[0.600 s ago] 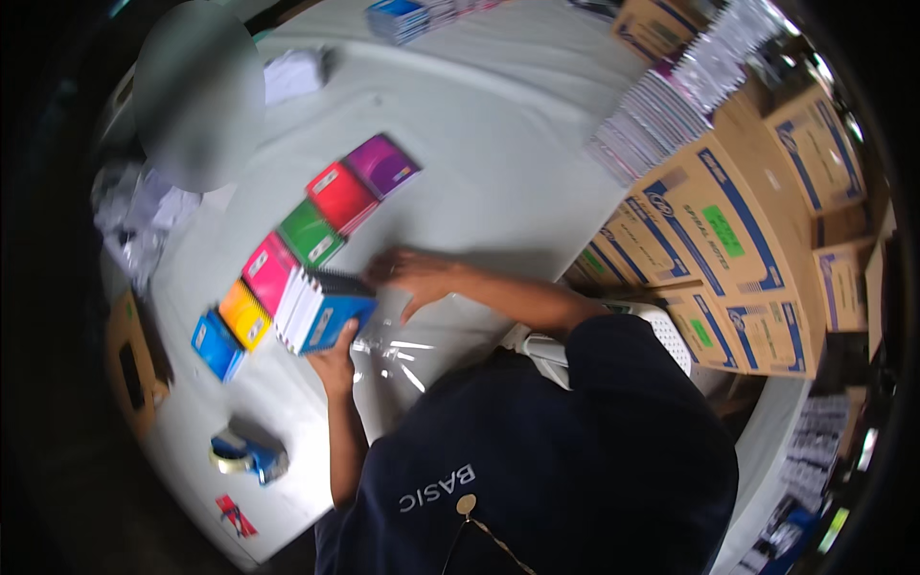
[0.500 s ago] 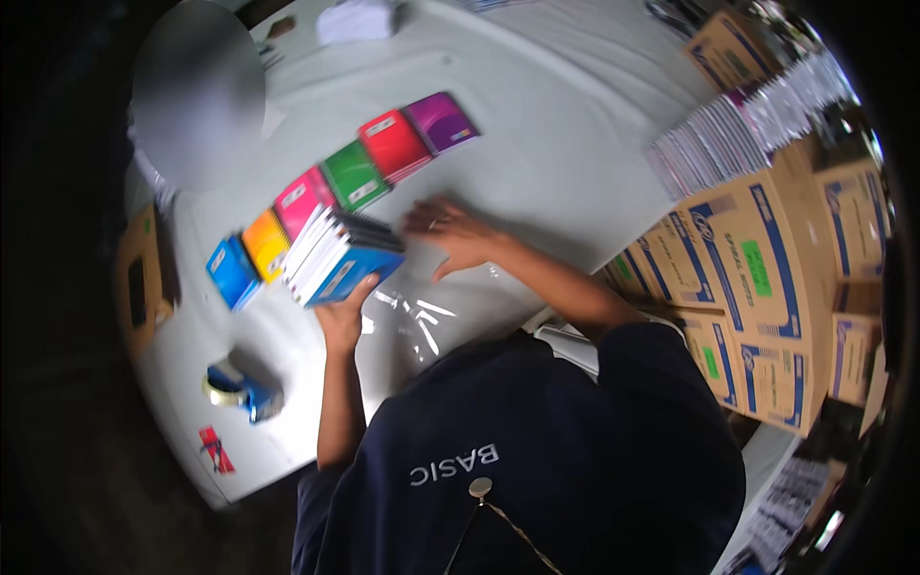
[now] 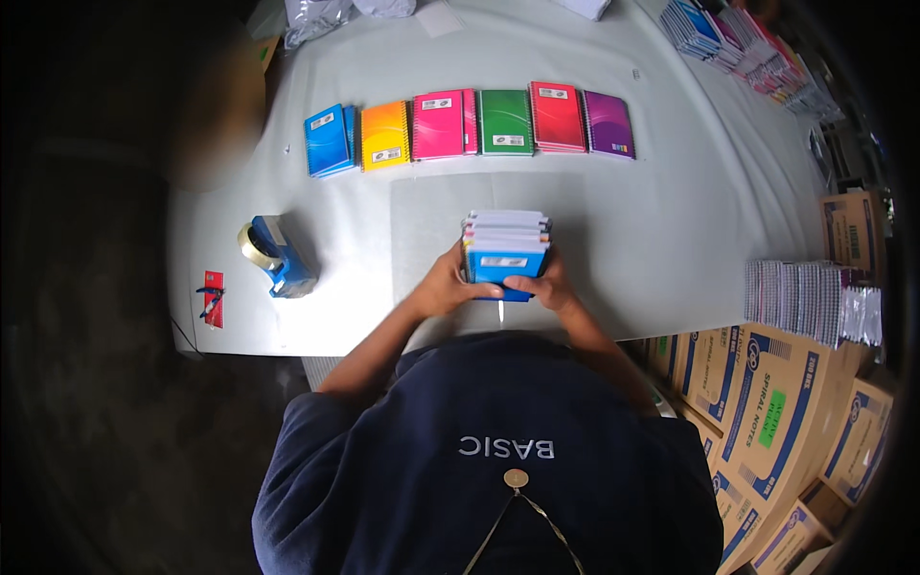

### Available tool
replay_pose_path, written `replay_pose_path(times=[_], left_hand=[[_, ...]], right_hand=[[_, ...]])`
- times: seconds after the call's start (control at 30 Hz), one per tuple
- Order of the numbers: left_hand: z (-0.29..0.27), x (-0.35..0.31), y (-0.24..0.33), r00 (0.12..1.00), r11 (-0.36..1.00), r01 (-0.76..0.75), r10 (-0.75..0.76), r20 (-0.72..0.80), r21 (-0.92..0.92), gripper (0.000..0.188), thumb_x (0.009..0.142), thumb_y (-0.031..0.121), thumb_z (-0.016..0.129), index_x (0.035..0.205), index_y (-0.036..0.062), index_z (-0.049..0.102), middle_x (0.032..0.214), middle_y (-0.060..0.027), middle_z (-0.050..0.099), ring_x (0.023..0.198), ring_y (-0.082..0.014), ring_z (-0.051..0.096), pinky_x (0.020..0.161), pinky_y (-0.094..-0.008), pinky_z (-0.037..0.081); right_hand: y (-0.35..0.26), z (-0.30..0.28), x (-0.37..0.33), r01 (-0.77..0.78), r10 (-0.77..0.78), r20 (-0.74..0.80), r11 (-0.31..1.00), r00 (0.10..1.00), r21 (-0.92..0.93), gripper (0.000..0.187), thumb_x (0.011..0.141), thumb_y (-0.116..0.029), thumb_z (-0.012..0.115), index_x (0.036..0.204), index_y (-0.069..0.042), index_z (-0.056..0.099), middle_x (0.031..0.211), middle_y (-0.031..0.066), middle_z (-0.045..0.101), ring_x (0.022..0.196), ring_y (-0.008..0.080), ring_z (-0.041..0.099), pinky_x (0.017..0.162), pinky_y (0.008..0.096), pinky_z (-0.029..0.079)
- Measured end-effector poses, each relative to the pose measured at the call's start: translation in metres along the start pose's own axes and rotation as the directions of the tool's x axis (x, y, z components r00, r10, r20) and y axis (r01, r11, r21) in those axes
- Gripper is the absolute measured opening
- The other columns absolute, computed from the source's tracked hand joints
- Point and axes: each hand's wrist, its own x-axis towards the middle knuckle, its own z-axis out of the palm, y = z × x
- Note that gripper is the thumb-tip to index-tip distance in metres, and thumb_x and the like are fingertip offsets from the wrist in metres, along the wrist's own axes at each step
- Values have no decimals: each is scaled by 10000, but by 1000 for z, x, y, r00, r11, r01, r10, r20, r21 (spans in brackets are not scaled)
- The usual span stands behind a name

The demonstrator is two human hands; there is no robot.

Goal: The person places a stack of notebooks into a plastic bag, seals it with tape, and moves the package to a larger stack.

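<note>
A stack of small spiral notebooks [image 3: 502,262] with a blue cover facing me is held upright between my two hands near the front of the table. My left hand [image 3: 447,287] grips its left side and my right hand [image 3: 550,286] its right side, both thumbs on the blue cover. Beyond the stack runs a row of spiral notebooks: blue [image 3: 327,144], yellow [image 3: 385,132], pink [image 3: 438,125], green [image 3: 506,120], red [image 3: 559,117] and purple [image 3: 609,125]. The blue, pink and red ones lie in small piles.
A blue tape dispenser [image 3: 287,261] stands on the left, near a red packet [image 3: 215,305] with a dark item on it. Notebook stacks [image 3: 791,299] top the cartons [image 3: 767,402] on the right. More notebooks [image 3: 743,48] lie at the far right; plastic-wrapped bundles [image 3: 321,17] at the back.
My right hand, open and apart before, now grips the notebook stack together with my left. The stack has come in front of me, and the view has turned and levelled.
</note>
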Motion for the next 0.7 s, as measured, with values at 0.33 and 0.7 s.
replay_pose_path(times=[0.33,0.7], left_hand=[[-258,72,3,178,396,901,32,-984,176,671,695,543,715,1170,86,588,1264,-140,508,1215,-332,428,977,-519,342],[-81,42,123,955,930,-254,284,-80,266,267,823,255,708,949,23,670,839,-27,661,733,-67,577,663,-243,491]], right_hand=[[0,-5,8,-297,469,-204,782,859,548,482,806,-200,699,1208,-9,515,1099,117,594,996,212,594,838,365,507],[-9,-2,8,-358,416,-140,879,899,315,584,805,-382,711,1189,12,516,1057,114,619,929,184,616,811,325,516]])
